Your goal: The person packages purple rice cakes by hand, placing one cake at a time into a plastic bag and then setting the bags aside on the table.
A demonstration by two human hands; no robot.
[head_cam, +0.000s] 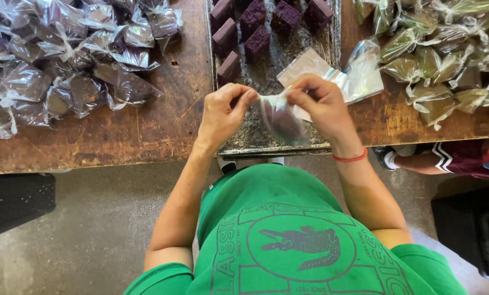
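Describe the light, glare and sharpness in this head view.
Head view: soft, even daylight with faint shadows; white glare on the wrapped purple pieces and green pieces; the small bag between left hand and right hand looks slightly soft; the table bows toward the edges from the wide lens.

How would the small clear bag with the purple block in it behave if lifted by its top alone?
The bag would probably hang limp: its thin film crumples between the left hand and right hand. The block inside looks soft and crumbly, like the purple cubes on the crumb-strewn tray, so squeezing may dent it. The glossy film may be slippery.
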